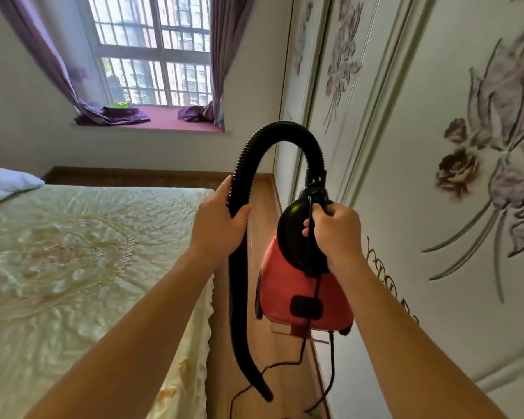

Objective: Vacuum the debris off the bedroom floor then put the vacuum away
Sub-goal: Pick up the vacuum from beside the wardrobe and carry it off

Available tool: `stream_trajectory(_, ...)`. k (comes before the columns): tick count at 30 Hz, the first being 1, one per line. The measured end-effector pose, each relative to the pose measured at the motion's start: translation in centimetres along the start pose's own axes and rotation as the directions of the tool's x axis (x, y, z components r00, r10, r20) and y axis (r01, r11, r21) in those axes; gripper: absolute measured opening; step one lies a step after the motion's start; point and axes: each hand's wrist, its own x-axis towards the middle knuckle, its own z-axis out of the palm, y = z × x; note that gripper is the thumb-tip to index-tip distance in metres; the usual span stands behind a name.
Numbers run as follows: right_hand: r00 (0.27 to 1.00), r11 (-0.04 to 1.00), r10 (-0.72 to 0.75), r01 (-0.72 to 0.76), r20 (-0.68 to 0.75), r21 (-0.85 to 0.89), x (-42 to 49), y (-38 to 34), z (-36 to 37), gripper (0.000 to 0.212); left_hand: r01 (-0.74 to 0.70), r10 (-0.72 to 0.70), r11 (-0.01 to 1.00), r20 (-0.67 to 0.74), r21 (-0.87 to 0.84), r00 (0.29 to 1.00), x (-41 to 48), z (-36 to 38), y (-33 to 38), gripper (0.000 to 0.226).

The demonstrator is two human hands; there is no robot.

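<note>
Left hand [217, 220], hose [280, 131]; right hand [338, 231], vacuum [303, 285]

a narrow strip of wooden floor [263, 207] ran between the bed [73, 252] on the left and the flowered wardrobe doors [436, 192] on the right, the only way ahead. the red vacuum [303, 291], held up by the right hand [336, 234], filled most of that gap, close to the doors. the black hose [239, 297], gripped by the left hand [218, 219], hung along the bed's edge, and the cord [333, 367] trailed across the floor below.
</note>
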Motion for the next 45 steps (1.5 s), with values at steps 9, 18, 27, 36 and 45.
stream_trajectory(9, 0.999, 0.998, -0.012, 0.015, 0.047, -0.057, 12.9, 1.3, 6.5, 0.023, 0.022, -0.023, 0.999, -0.034, -0.024, 0.999, 10.3, 4.5, -7.5, 0.049)
stream_trajectory(18, 1.000, 0.997, 0.000, 0.001, 0.005, -0.074, 25.9, 1.5, 15.7, 0.020, 0.006, -0.006, 0.998, -0.012, -0.057, 1.000, 24.4, 7.3, -16.3, 0.055)
stream_trajectory(27, 1.000, 0.998, -0.029, 0.030, 0.007, -0.051, 38.2, 0.4, 22.8, 0.021, 0.021, -0.021, 0.998, -0.002, -0.057, 1.000, 36.5, 10.2, -22.6, 0.060)
stream_trajectory(36, 0.998, 1.000, -0.020, 0.020, 0.063, -0.003, 54.4, 2.0, 29.6, 0.020, 0.041, -0.040, 0.998, -0.037, 0.039, 0.999, 49.2, 16.7, -29.6, 0.058)
stream_trajectory(45, 0.990, 1.000, -0.026, 0.025, 0.136, 0.012, 69.9, 0.1, 36.0, 0.019, 0.088, -0.083, 0.995, -0.108, 0.043, 0.991, 62.5, 21.8, -34.5, 0.056)
